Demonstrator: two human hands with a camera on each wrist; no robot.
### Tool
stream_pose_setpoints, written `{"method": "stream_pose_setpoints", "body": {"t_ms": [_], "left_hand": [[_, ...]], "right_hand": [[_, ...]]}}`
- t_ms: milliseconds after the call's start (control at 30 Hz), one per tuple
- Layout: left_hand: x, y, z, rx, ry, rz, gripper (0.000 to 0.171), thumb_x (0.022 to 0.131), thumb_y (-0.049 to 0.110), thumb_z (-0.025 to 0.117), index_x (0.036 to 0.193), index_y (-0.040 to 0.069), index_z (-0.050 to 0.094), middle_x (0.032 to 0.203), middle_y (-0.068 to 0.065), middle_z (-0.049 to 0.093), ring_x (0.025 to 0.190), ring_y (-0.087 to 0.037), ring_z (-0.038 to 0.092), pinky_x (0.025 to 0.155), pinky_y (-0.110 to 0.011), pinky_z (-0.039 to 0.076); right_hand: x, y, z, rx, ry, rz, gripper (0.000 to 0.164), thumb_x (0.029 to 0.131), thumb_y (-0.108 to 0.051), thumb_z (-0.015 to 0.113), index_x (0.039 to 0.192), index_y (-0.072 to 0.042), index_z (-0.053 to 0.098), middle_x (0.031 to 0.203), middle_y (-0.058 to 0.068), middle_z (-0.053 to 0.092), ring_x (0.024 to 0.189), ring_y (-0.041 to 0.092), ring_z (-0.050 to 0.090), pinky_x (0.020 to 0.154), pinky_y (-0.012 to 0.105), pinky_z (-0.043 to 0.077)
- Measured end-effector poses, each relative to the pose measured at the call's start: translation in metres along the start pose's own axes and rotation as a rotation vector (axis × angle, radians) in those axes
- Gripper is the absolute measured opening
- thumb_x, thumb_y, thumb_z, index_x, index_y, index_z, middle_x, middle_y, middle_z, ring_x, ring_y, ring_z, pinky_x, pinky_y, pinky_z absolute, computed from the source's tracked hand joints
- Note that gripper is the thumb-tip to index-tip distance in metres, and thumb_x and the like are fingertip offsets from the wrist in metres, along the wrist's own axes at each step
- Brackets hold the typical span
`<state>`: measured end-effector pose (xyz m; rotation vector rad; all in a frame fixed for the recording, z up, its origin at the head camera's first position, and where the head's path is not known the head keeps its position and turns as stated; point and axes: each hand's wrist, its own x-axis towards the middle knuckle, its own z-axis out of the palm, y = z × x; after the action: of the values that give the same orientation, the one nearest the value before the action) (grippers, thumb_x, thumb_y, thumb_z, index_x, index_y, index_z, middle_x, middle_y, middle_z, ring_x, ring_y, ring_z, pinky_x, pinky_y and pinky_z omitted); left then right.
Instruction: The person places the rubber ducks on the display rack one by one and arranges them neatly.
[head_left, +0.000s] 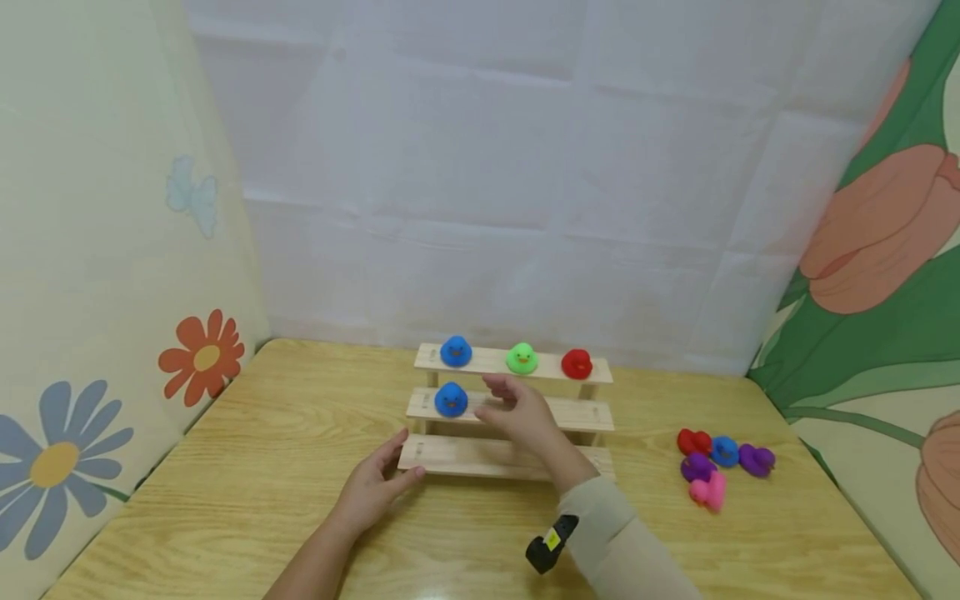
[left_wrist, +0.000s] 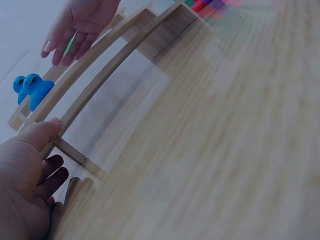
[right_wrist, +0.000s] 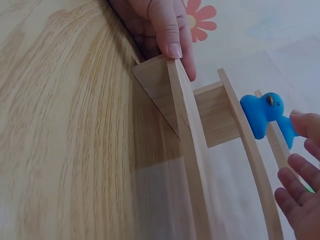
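A three-tier wooden rack (head_left: pixel 480 457) stands on the table. My left hand (head_left: pixel 377 486) holds the left end of its lowest tier, thumb on the front edge and fingers around the side. Over the middle tier is my right hand (head_left: pixel 521 414), fingers spread and nothing in them. Just left of its fingertips sits a blue rubber duck (head_left: pixel 451 400), alone on that tier. The top tier carries another blue duck (head_left: pixel 456 352), a green duck (head_left: pixel 522 358) and a red duck (head_left: pixel 577 364). In the right wrist view the middle-tier blue duck (right_wrist: pixel 259 116) stands close to my right thumb.
At the right of the table lies a loose group of ducks: a red one (head_left: pixel 693 442), a blue one (head_left: pixel 725 452), two purple ones, one of them (head_left: pixel 757 460) outermost, and a pink one (head_left: pixel 708 492). White cloth (head_left: pixel 510 167) hangs behind, with flower-print panels at both sides.
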<state>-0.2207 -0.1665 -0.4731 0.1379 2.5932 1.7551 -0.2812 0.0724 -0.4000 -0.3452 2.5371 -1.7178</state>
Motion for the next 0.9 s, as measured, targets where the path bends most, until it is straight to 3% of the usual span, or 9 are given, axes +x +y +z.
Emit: {"method": "stream_pose_setpoints", "body": {"t_ms": [300, 533, 900], "left_hand": [[0.001, -0.001, 0.001, 0.012, -0.005, 0.003, 0.075, 0.091, 0.022, 0.070, 0.149, -0.005, 0.032, 0.142, -0.027, 0.051, 0.136, -0.043, 0.044, 0.116, -0.056, 0.030], [0.002, -0.002, 0.002, 0.007, 0.020, -0.004, 0.076, 0.090, 0.024, 0.072, 0.149, -0.003, 0.033, 0.143, -0.025, 0.050, 0.138, -0.042, 0.042, 0.117, -0.054, 0.027], [0.002, -0.003, 0.000, -0.015, -0.005, -0.014, 0.076, 0.091, 0.022, 0.070, 0.150, -0.003, 0.031, 0.145, -0.026, 0.048, 0.139, -0.041, 0.041, 0.118, -0.052, 0.027]], "right_hand": [[-0.011, 0.010, -0.019, 0.038, 0.084, -0.036, 0.046, 0.085, -0.014, 0.076, 0.129, -0.009, 0.062, 0.132, 0.013, 0.063, 0.123, 0.030, 0.057, 0.108, 0.046, 0.044], [-0.023, 0.018, -0.037, 0.001, 0.136, -0.029, 0.044, 0.084, -0.014, 0.077, 0.126, -0.010, 0.064, 0.127, 0.011, 0.065, 0.121, 0.029, 0.059, 0.108, 0.045, 0.045], [-0.049, 0.029, -0.074, -0.044, 0.213, -0.041, 0.047, 0.085, -0.011, 0.076, 0.128, -0.003, 0.061, 0.129, 0.017, 0.064, 0.122, 0.031, 0.057, 0.110, 0.045, 0.043]]}}
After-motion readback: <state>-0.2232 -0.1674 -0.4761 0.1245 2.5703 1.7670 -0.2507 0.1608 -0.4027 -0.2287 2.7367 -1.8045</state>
